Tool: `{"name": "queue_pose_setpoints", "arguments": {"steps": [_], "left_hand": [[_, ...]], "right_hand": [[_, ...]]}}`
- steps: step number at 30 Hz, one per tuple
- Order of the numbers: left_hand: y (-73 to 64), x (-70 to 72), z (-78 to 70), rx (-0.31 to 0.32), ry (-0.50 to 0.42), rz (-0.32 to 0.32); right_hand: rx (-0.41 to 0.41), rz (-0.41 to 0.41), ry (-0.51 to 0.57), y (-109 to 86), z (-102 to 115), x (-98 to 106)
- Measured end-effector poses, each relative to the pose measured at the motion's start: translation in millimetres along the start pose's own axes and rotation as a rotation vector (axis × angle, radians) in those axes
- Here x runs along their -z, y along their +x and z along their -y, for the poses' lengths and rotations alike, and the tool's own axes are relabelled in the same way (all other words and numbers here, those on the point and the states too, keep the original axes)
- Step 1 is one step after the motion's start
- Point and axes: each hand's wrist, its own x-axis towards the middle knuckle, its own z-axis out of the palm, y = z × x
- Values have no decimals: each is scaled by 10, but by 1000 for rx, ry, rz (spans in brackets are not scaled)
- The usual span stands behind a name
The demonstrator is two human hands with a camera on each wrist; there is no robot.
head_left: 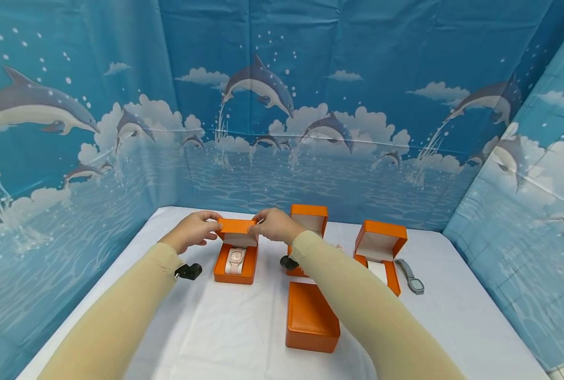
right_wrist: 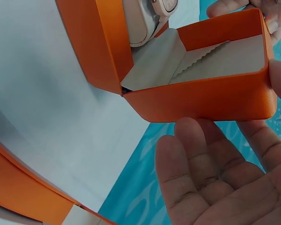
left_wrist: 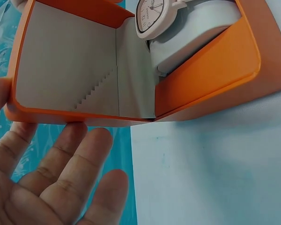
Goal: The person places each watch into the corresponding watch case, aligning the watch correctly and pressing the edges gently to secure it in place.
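An orange watch box [head_left: 233,278] stands with its lid [head_left: 237,226] raised at the left of the table. Inside it, a pale pink watch [head_left: 236,257] sits round a white cushion [left_wrist: 196,37]. My left hand [head_left: 193,230] pinches the lid's left side, thumb on the edge and fingertips against the outside. At the opposite side, my right hand [head_left: 278,225] holds the lid the same way, its thumb at the rim in the right wrist view. The lid's pale lining [right_wrist: 234,63] has a zigzag-cut edge.
A closed orange box [head_left: 312,316] lies near the right forearm. Behind that arm stands another open orange box [head_left: 308,210], partly hidden. Farther right, an open box [head_left: 383,229] shows a white cushion [head_left: 377,271], with a grey watch [head_left: 410,277] beside it. A dolphin-print curtain [head_left: 263,174] backs the table.
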Motion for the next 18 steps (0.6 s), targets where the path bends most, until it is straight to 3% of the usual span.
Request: {"name": "queue_pose_setpoints", "arguments": {"steps": [18], "left_hand": [[-87, 15, 58, -42, 35, 36]], "right_hand": [[-15, 43, -23, -37, 60, -5]]}}
